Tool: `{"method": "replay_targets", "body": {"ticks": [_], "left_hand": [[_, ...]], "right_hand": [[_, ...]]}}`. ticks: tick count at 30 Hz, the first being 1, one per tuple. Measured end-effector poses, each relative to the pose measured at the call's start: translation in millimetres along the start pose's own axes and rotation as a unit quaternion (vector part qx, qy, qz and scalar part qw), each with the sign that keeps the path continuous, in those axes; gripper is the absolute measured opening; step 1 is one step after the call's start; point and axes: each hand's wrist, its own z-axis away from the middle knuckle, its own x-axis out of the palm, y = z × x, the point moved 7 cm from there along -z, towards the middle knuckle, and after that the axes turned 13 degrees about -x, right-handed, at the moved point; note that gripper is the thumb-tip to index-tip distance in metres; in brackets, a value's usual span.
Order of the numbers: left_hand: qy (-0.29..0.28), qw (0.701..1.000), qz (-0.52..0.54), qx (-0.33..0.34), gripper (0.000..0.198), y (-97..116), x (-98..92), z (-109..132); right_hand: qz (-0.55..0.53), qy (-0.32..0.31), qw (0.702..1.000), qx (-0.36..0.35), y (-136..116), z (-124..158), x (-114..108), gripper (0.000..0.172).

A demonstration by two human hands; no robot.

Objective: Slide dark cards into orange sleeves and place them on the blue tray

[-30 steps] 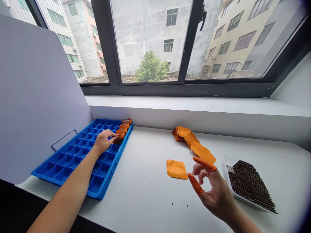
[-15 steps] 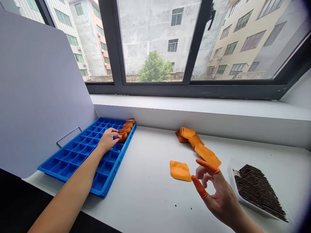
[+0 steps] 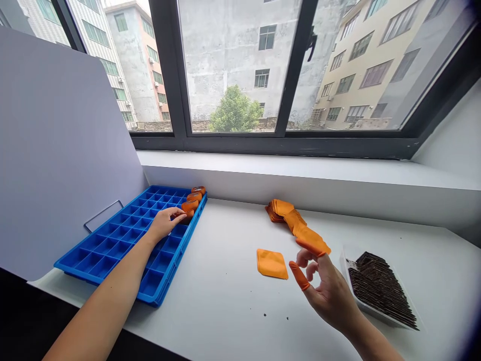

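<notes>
At the right side of the blue divided tray, my left hand has its fingertips closed on a small orange packet that sits in a compartment. Several more orange packets stand in a row behind it along that same side. My right hand hovers over the table with thumb and index finger apart, both wearing orange finger cots, and holds nothing. Just left of its thumb lies a flat orange pouch. Beyond the index finger, a fanned stack of orange pouches spreads on the table.
A white plastic box full of thin dark brown slips stands right of my right hand. Small dark crumbs dot the white table. A white panel rises on the left, and the window sill runs behind.
The view has shifted slightly. My left hand stays at the same packet, its fingers now flatter over it. My right hand remains spread in the air near the flat pouch.
</notes>
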Motion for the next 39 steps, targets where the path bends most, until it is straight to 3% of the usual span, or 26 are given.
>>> {"method": "replay_targets", "body": {"ticks": [6,20,27,31,34,36,39], "left_hand": [[0.025,0.999,-0.036,0.015,0.036,3,-0.1,-1],[0.07,0.989,-0.118,0.05,0.036,6,2.2,2],[0.112,0.977,-0.146,0.105,0.036,32,-10.2,12],[0.166,0.967,-0.146,0.13,0.033,74,-23.7,15],[0.199,0.956,-0.118,0.179,0.024,133,-20.0,32],[0.167,0.951,-0.063,0.252,0.018,180,-1.4,56],[0.022,0.944,-0.013,0.328,0.021,229,54.6,95]], "right_hand": [[0.066,-0.06,0.996,-0.015,8,-2,8,0.032],[0.047,0.082,0.995,-0.02,10,-6,-10,0.024],[0.038,0.078,0.996,-0.015,13,-6,-9,0.035],[0.039,0.074,0.996,0.006,19,-5,-5,0.041],[0.03,0.073,0.997,0.019,23,-4,-4,0.045],[0.025,0.075,0.997,0.021,23,-4,-5,0.046],[0.017,0.074,0.997,0.017,22,-5,-6,0.052]]}}
